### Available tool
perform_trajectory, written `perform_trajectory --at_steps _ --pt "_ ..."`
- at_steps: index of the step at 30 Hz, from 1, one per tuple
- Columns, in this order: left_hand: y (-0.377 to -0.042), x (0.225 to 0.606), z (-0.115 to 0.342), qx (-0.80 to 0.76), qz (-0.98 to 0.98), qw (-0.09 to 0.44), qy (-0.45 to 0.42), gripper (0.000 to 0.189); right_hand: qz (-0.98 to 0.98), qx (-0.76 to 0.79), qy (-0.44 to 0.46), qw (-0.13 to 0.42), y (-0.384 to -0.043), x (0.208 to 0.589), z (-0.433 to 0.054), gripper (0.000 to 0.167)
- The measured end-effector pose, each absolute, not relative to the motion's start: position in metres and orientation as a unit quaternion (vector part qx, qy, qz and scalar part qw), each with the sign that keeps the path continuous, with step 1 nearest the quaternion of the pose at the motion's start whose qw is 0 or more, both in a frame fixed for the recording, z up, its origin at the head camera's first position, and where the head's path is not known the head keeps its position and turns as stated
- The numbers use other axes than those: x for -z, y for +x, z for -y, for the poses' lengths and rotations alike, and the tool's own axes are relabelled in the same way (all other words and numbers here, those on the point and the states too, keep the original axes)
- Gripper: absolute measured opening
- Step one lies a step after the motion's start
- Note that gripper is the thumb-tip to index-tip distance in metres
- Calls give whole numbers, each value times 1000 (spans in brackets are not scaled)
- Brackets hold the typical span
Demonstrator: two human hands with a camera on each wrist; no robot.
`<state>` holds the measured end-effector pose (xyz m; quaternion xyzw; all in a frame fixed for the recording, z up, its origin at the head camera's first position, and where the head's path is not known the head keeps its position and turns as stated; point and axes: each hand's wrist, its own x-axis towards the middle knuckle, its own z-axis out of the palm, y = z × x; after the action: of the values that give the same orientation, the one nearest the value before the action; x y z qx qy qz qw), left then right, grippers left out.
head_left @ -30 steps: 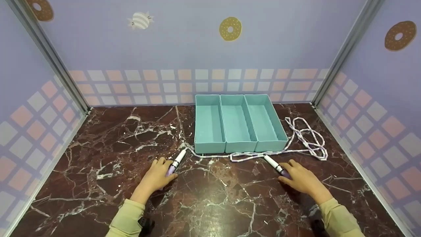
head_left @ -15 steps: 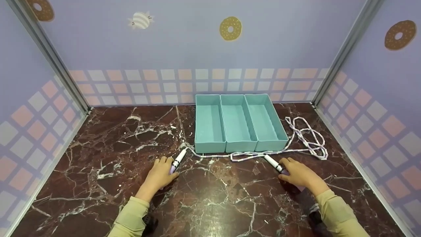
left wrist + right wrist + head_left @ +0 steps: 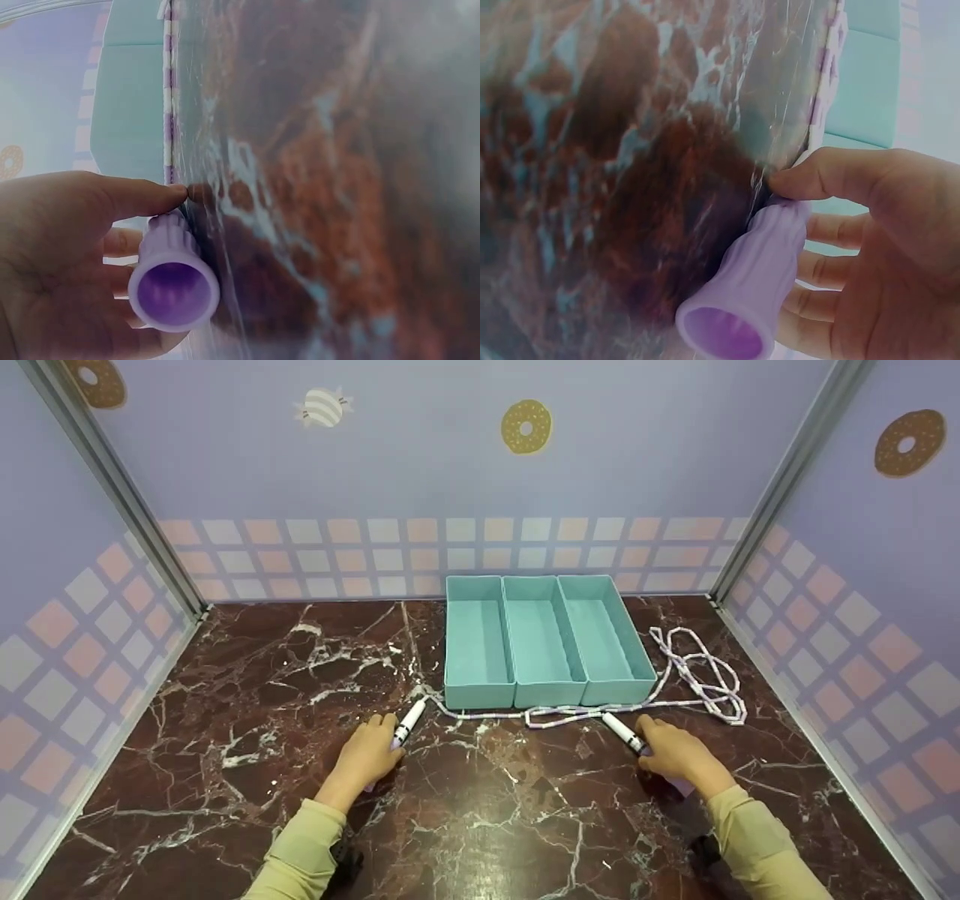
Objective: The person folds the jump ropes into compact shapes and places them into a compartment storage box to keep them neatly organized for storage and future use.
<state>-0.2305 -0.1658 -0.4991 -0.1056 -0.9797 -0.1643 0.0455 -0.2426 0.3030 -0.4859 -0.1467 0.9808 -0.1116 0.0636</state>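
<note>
A jump rope with white and purple beads [image 3: 487,716] lies on the dark marble tabletop, a handle at each end. My left hand [image 3: 367,750] holds the left handle [image 3: 169,238], thumb on the near side and fingers behind it. Its white front part [image 3: 412,715] points away and to the right. Over on the right, my right hand [image 3: 675,750] grips the other handle [image 3: 754,270] between thumb and fingers; that one's white tip [image 3: 619,728] points away and left. Both handles lie along the table, flared hollow ends toward the wrists.
Three long teal bins [image 3: 550,694] stand side by side at the back, just behind the rope. Loose rope loops [image 3: 703,697] lie to their right. Purple patterned panels [image 3: 420,472] enclose the table at the back and both sides.
Both hands have shifted slightly forward and inward along the handles, while the handles, rope and bins stay in place.
</note>
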Motion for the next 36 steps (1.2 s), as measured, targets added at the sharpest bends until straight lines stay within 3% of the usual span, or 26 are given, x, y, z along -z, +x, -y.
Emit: perform_trajectory --at_steps 19,31,36 --pt "-235 495 171 241 966 20 -91 28 -980 98 -115 132 -244 480 -293 34" --pt "-232 482 161 445 889 -71 -77 32 -942 230 -154 190 -243 475 -291 24" --pt "-229 479 155 523 838 -128 -89 33 -906 316 -142 243 -240 476 -284 25"
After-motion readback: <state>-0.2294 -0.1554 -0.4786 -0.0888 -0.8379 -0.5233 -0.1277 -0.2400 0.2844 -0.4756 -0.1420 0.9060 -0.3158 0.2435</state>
